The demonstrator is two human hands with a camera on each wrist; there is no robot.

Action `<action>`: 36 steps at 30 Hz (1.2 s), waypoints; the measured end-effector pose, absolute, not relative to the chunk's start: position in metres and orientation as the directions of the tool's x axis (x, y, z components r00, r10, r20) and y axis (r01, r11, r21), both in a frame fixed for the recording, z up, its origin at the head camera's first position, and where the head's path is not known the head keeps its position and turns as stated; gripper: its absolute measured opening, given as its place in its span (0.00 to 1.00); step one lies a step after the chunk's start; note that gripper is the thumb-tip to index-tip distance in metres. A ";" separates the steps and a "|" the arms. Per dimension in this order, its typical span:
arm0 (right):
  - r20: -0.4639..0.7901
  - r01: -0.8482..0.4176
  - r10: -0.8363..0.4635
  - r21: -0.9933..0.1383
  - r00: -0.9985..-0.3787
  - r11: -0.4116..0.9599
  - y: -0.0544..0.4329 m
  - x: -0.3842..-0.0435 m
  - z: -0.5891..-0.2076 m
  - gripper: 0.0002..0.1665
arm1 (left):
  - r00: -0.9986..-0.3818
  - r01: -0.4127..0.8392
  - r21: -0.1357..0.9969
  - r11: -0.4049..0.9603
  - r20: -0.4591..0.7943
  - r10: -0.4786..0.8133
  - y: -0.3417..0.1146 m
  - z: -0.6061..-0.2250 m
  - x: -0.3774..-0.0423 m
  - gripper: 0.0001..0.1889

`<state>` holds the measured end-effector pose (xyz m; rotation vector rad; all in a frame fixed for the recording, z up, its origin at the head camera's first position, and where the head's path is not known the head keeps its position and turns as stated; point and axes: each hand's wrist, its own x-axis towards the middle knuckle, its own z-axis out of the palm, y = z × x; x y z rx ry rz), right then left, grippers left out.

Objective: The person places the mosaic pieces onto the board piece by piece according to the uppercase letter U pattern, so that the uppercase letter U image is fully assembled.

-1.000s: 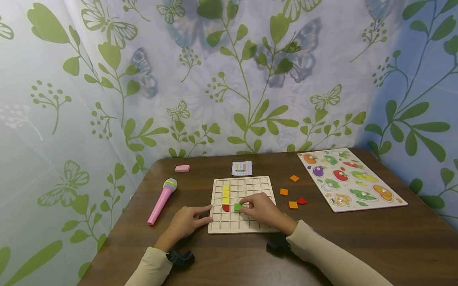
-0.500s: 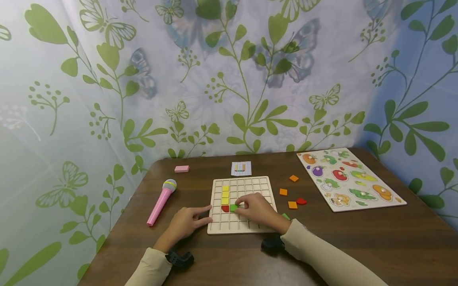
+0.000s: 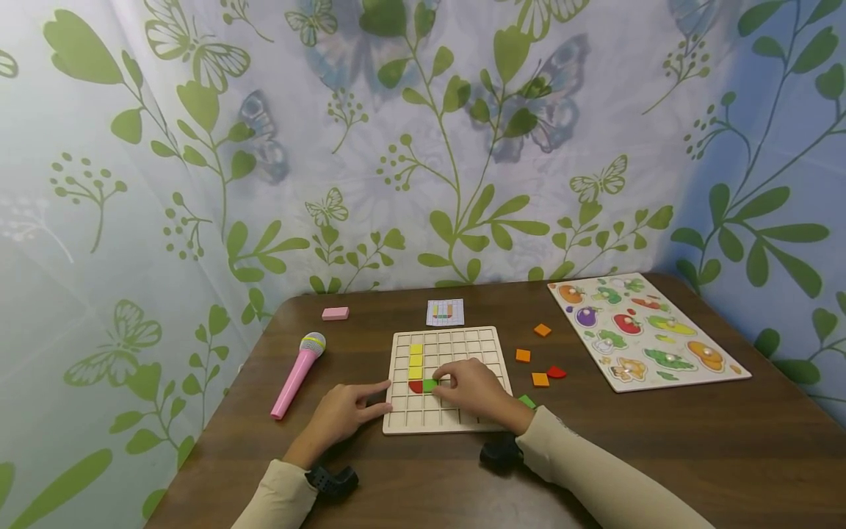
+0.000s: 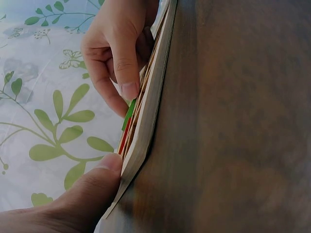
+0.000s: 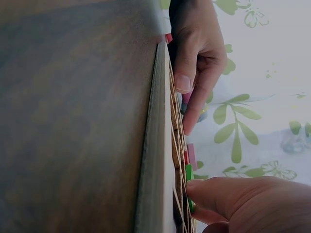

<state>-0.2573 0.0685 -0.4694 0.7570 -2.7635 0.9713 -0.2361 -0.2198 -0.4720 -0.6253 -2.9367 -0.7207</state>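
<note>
A square wooden grid board [image 3: 405, 420] lies on the table before me. My right hand [image 3: 477, 389] pinches a green square tile [image 3: 429, 386] between thumb and index finger, in a cell directly right of a red rounded-corner tile [image 3: 415, 386]. Above the red tile runs a column of yellow square tiles [image 3: 416, 361]. My left hand [image 3: 340, 415] touches the board's left edge with straight thumb and index finger. From the side, the right wrist view shows the green tile [image 5: 189, 179] low at the board's surface, under the right fingertips.
Orange tiles [image 3: 540, 380], a red piece [image 3: 557, 372] and another green tile [image 3: 526, 401] lie right of the board. A pattern card [image 3: 445, 312] and pink block [image 3: 335, 314] are behind; a toy microphone [image 3: 299, 375] lies left, a vegetable puzzle [image 3: 651, 330] far right.
My right hand has slid the green tile left until it sits beside the red tile. Another green tile has come into fuller view near the right wrist. The left hand stays put.
</note>
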 end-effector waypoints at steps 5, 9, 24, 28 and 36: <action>0.268 -0.489 -0.412 -0.563 -0.871 0.667 0.069 -0.258 -0.469 0.08 | -0.918 0.392 0.441 0.807 0.139 0.371 -0.220 -0.472 -0.236 0.27; 0.282 -0.498 -0.413 -0.561 -0.866 0.661 0.069 -0.258 -0.468 0.06 | -0.918 0.395 0.441 0.806 0.144 0.371 -0.220 -0.470 -0.236 0.27; 0.298 -0.507 -0.413 -0.567 -0.861 0.649 0.073 -0.257 -0.472 0.08 | -0.914 0.401 0.447 0.800 0.142 0.379 -0.220 -0.470 -0.235 0.28; 0.323 -0.523 -0.412 -0.564 -0.852 0.639 0.076 -0.255 -0.471 0.07 | -0.913 0.404 0.441 0.801 0.143 0.382 -0.220 -0.469 -0.234 0.28; 0.356 -0.543 -0.409 -0.552 -0.840 0.633 0.085 -0.246 -0.467 0.08 | -0.914 0.401 0.440 0.804 0.138 0.381 -0.220 -0.470 -0.235 0.28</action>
